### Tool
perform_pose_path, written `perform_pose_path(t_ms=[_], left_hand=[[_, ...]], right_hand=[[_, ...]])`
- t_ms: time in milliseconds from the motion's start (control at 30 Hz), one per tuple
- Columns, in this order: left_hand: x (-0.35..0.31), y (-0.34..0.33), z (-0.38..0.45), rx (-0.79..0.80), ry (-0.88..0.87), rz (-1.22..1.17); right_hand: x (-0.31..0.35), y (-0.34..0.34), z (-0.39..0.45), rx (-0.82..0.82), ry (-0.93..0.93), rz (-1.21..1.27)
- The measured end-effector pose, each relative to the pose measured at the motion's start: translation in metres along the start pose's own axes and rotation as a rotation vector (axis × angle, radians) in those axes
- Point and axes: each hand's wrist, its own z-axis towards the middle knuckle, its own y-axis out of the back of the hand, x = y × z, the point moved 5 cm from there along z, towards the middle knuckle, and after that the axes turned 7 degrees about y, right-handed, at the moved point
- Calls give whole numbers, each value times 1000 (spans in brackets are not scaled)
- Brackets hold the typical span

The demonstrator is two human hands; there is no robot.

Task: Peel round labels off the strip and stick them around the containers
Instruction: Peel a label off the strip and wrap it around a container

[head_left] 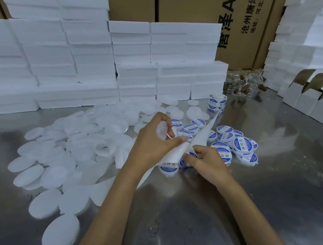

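Presently my right hand (208, 162) pinches a label (192, 155) just beside my left hand (155, 141), which grips the strip (205, 132) and a container (162, 129).

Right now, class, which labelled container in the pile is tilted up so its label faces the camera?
The labelled container at the pile's right, propped on others; the rest lie flatter.

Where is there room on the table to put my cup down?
Bare metal table lies right of the labelled containers, and near the front edge between the arms. The left is crowded with plain white lids; foam boxes fill the back.
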Motion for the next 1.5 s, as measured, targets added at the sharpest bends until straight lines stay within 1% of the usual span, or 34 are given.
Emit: perform_pose_path(t_ms=[67, 133, 167, 233, 367, 500, 633, 667, 767, 967, 1167, 1333, 1433, 1500], left_hand=[[6, -7, -2, 66, 22, 94], [11, -11, -2, 97, 30, 168], [13, -11, -1, 98, 33, 189], [17, -11, 1, 90, 43, 226], [21, -9, 3, 62, 45, 280], [24, -13, 4, 119, 82, 238], [29, -18, 5, 162, 97, 266], [30, -19, 5, 172, 98, 272], [31, -20, 5, 185, 89, 276], [33, -21, 7, 184, 118, 296], [40, -17, 9, 139, 160, 389], [42, -16, 10, 144, 191, 482], [39, -14, 9, 163, 182, 479], [40, -11, 10, 177, 182, 468]], right_hand=[[1, -1, -2, 7, 9, 27], [2, -2, -4, 2, 9, 104], [2, -2, -5, 7, 10, 137], [3, -4, -7, 30, 25, 127], [4, -10, -13, 135, 39, 158], [8, -8, -16, 132, 133, 177], [13, -8, -16, 107, 241, 287], [14, -8, -17, 105, 272, 280], [17, -6, -18, 74, 353, 145], [19, -5, -19, 36, 351, 153], [21, 2, -19, -31, 359, 139], [17, 12, -18, -78, 272, 373], [13, 18, -17, -97, 210, 500], [11, 23, -15, -135, 200, 549]])
